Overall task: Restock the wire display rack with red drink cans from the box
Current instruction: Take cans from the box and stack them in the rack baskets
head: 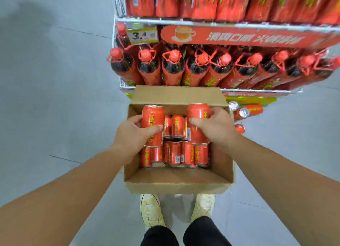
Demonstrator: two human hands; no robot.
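Note:
An open cardboard box (176, 181) stands on the floor in front of the wire display rack (165, 22). Several red drink cans (176, 153) lie packed inside it. My left hand (132, 137) grips one red can (153, 117), held upright above the box's left side. My right hand (217, 126) grips another red can (197, 111) above the right side. Both cans stand higher than the packed ones. The rack's upper shelf holds red cartons, and the shelf below holds red-capped bottles (173, 65).
A few loose red cans (246, 112) lie on the floor to the right of the box, under the rack's bottom edge. A price tag (142, 36) hangs on the shelf rail. My two shoes (176, 209) stand just behind the box. Grey tiled floor stretches to the left.

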